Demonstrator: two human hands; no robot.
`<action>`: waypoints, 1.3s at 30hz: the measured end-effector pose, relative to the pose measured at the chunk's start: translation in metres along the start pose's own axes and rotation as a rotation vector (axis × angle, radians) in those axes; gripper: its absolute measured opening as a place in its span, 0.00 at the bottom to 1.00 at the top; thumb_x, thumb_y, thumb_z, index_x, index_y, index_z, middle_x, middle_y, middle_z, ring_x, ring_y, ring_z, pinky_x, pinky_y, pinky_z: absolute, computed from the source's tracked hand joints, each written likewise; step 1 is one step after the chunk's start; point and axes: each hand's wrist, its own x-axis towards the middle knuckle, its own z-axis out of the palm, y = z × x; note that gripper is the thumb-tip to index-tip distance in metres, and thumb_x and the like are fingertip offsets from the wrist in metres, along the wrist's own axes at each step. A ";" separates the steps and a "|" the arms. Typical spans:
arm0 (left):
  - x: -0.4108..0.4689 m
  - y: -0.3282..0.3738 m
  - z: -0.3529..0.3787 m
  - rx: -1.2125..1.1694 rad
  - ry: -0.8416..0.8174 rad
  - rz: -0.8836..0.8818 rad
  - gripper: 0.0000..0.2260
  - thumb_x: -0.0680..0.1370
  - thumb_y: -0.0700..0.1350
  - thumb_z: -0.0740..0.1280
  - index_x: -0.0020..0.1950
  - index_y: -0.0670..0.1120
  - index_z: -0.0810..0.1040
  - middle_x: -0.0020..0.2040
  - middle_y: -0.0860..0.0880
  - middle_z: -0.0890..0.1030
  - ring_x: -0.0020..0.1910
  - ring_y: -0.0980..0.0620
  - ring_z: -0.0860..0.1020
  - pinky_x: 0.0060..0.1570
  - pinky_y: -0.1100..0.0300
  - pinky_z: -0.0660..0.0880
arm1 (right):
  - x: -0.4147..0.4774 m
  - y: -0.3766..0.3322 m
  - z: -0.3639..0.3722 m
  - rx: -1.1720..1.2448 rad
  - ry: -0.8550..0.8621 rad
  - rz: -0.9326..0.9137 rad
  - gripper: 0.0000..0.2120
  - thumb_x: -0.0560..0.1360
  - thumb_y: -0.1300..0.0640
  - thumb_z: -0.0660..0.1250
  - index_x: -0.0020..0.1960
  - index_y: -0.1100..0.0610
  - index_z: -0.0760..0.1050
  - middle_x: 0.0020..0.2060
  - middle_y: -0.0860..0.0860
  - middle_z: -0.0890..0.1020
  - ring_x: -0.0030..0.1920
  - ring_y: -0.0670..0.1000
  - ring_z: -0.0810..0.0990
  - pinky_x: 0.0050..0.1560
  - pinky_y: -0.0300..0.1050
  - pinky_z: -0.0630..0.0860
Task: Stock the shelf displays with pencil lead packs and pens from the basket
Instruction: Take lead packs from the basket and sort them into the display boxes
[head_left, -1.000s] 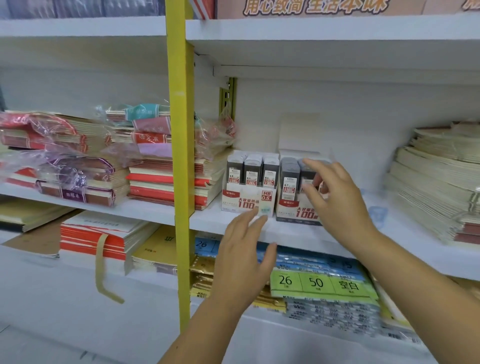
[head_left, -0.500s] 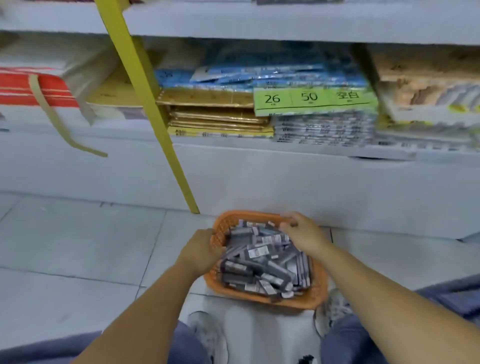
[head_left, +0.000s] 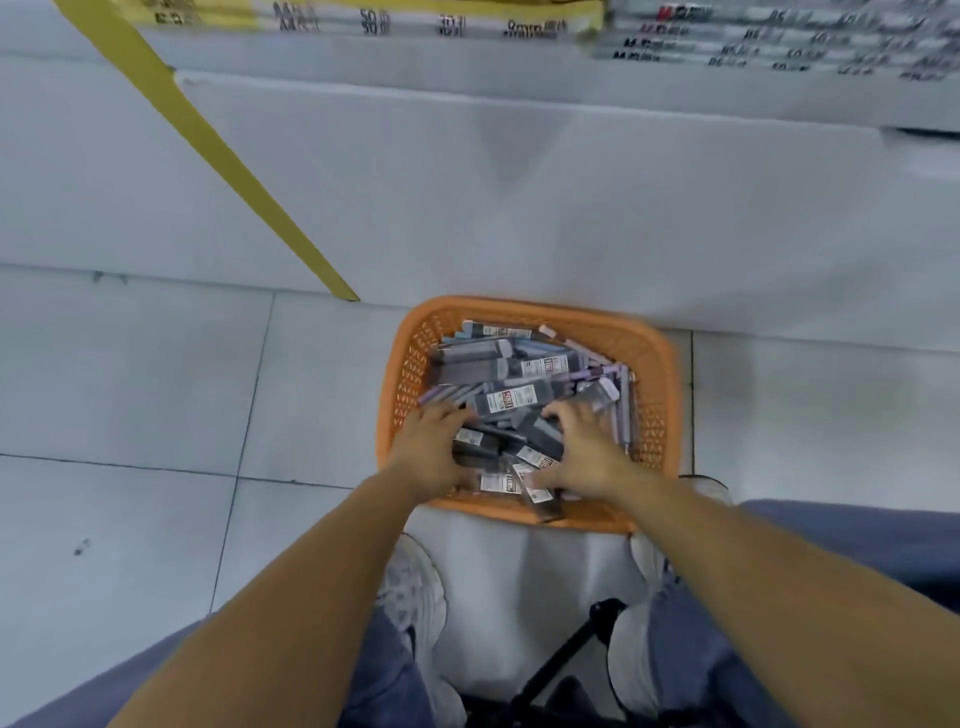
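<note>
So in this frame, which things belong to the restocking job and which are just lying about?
For the job: orange basket; pencil lead packs piled in it; purple pens toward its right side; left hand and right hand in among the packs.
Lying about: yellow shelf post; blurred stacked stock on the shelf above; white shoes; black object between them.

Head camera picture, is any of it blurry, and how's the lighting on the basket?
Head view: motion blur smears the shelf labels along the top and softens the basket; print on the packs is unreadable; the lighting is flat and even, with no glare and only a faint floor shadow beside the basket.
</note>
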 end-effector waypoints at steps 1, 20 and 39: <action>0.004 -0.001 0.002 0.033 -0.009 0.000 0.42 0.68 0.57 0.78 0.78 0.54 0.63 0.79 0.48 0.63 0.78 0.43 0.56 0.76 0.48 0.55 | 0.001 0.002 0.003 0.012 -0.003 -0.014 0.46 0.63 0.47 0.80 0.73 0.51 0.59 0.72 0.54 0.60 0.70 0.57 0.63 0.68 0.52 0.65; 0.011 0.003 -0.008 -0.222 0.196 -0.028 0.11 0.77 0.47 0.73 0.59 0.48 0.83 0.58 0.45 0.83 0.67 0.41 0.74 0.65 0.51 0.71 | -0.006 0.009 0.029 0.030 0.005 -0.044 0.36 0.68 0.45 0.75 0.70 0.54 0.65 0.62 0.55 0.71 0.57 0.54 0.75 0.51 0.44 0.71; -0.069 0.067 -0.066 -1.290 0.438 -0.061 0.05 0.83 0.45 0.64 0.57 0.45 0.74 0.45 0.41 0.81 0.40 0.44 0.83 0.49 0.43 0.83 | -0.055 -0.049 -0.070 0.541 0.339 -0.130 0.15 0.75 0.50 0.68 0.61 0.45 0.74 0.49 0.43 0.82 0.47 0.44 0.80 0.43 0.42 0.74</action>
